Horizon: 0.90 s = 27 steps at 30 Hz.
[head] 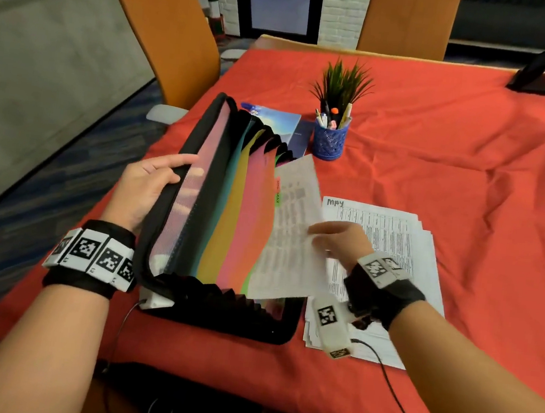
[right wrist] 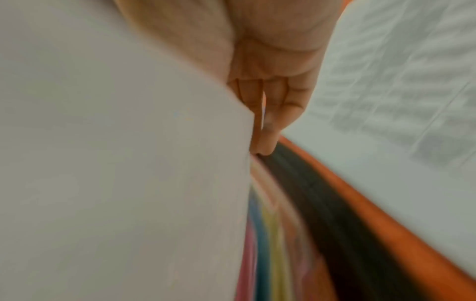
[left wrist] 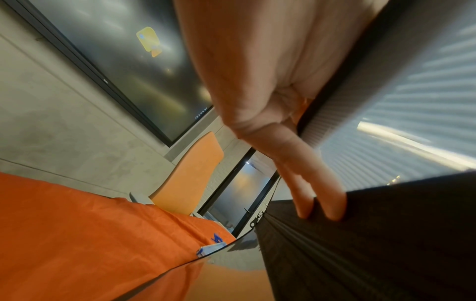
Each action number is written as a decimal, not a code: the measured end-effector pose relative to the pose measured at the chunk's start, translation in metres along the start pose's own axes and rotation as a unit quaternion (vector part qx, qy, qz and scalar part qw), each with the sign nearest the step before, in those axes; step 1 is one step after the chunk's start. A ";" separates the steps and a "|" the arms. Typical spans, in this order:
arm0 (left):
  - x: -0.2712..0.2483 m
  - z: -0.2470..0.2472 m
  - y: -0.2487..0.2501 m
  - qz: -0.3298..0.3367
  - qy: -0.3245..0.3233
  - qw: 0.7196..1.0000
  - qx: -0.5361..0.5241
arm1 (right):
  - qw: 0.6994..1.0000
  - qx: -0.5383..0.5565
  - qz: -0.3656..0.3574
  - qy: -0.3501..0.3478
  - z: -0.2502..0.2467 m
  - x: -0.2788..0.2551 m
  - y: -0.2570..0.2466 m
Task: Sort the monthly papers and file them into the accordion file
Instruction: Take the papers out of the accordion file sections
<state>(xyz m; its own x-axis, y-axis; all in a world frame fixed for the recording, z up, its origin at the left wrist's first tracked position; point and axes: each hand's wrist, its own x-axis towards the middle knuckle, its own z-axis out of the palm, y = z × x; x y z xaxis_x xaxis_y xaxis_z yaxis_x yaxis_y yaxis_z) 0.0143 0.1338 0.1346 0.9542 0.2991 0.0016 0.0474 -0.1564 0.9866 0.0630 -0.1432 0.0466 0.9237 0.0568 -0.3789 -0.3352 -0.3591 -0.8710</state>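
Your left hand (head: 146,189) grips the black front flap of the accordion file (head: 229,222), thumb over its edge, pulling it back so the coloured pockets fan open on the red tablecloth (head: 438,149). Toward the file's right side, one printed sheet (head: 292,228) stands partly in a pocket near the green tab; your right hand (head: 338,243) pinches its edge, seemingly to steer it down. Right of the file, the remaining paper stack (head: 393,232) lies flat, within reach.
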 end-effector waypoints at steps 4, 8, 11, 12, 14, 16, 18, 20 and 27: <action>0.006 -0.008 -0.007 0.023 0.000 0.999 0.039 | 0.997 -0.031 0.024 0.068 -0.066 -0.002 0.040; 0.008 -0.011 -0.009 0.024 0.005 0.998 0.053 | 0.982 -0.098 0.059 0.151 -0.105 0.000 0.094; 0.011 -0.012 -0.010 0.026 -0.011 0.998 0.055 | 0.958 -0.208 0.107 0.167 -0.112 0.001 0.112; 0.011 -0.012 -0.009 0.028 -0.017 0.998 0.055 | 0.938 -0.282 0.119 0.160 -0.110 -0.002 0.108; 0.010 -0.011 -0.009 0.027 -0.017 0.998 0.062 | 0.899 -0.389 0.092 0.182 -0.098 -0.006 0.090; 0.007 -0.008 -0.006 0.019 -0.017 0.998 0.051 | 0.901 -0.388 -0.006 0.195 -0.074 -0.010 0.065; 0.005 -0.005 -0.003 0.013 -0.018 0.999 0.036 | 0.940 -0.293 -0.102 0.141 -0.044 -0.014 0.038; 0.004 -0.002 -0.003 0.012 -0.016 0.999 0.033 | 0.963 -0.209 -0.152 0.071 -0.010 -0.021 0.015; 0.001 0.002 -0.003 0.028 -0.011 0.999 0.021 | 0.985 -0.163 -0.046 -0.025 0.071 -0.021 -0.005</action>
<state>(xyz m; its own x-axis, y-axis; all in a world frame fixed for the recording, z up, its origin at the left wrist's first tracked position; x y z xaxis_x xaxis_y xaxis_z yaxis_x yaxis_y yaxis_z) 0.0153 0.1328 0.1311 0.9618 0.2688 0.0528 0.0057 -0.2121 0.9772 0.0325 -0.0766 0.0366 0.9345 0.1452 -0.3251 -0.1661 -0.6297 -0.7589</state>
